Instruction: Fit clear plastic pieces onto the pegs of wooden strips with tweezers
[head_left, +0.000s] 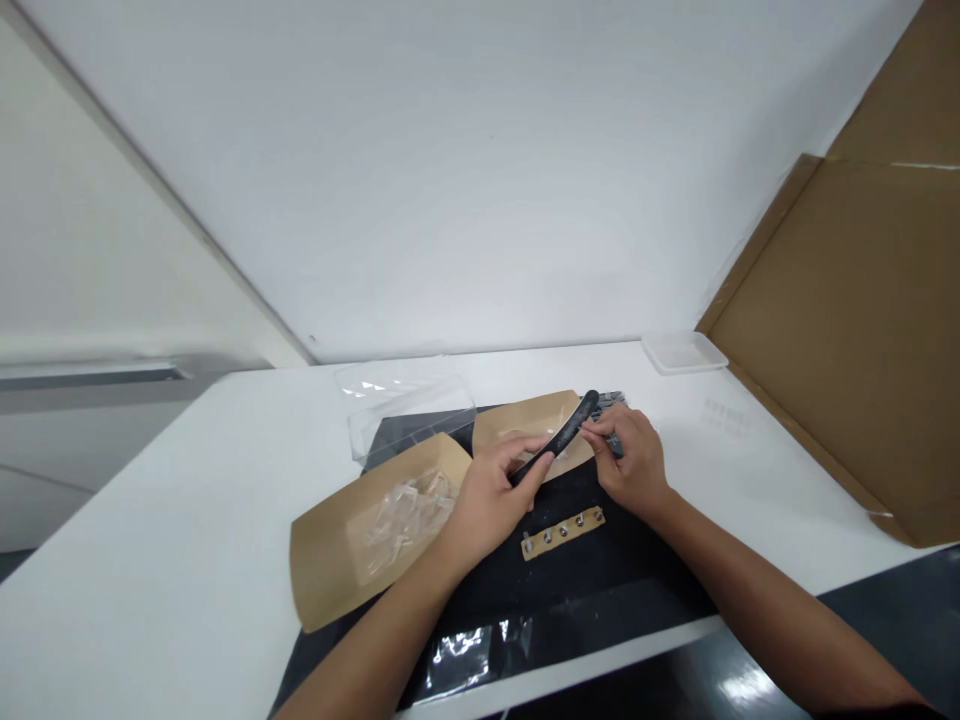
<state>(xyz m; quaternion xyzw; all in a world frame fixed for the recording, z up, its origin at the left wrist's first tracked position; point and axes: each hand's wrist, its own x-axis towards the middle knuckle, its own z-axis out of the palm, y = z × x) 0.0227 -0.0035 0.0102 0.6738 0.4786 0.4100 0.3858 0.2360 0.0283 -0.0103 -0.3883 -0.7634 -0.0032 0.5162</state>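
Note:
My left hand (506, 480) grips the lower end of a curved black nail file (571, 425), which slants up to the right. Close to the file's upper half, my right hand (628, 455) is closed in a pinch. What sits between its fingertips is too small to make out. Below both hands lies a narrow tan strip (556, 537) bearing several small round metal pieces. Behind the file is a brown paper tray (517, 415), partly covered by my left hand. A second brown tray (322, 540) holds clear plastic pieces (412, 515), left of my left forearm.
A black mat (622, 570) lies under the work on the white table (187, 520). At the back left stands a clear plastic box (405, 405). A shallow white container (684, 352) is at the back right, beside a large cardboard panel (847, 340).

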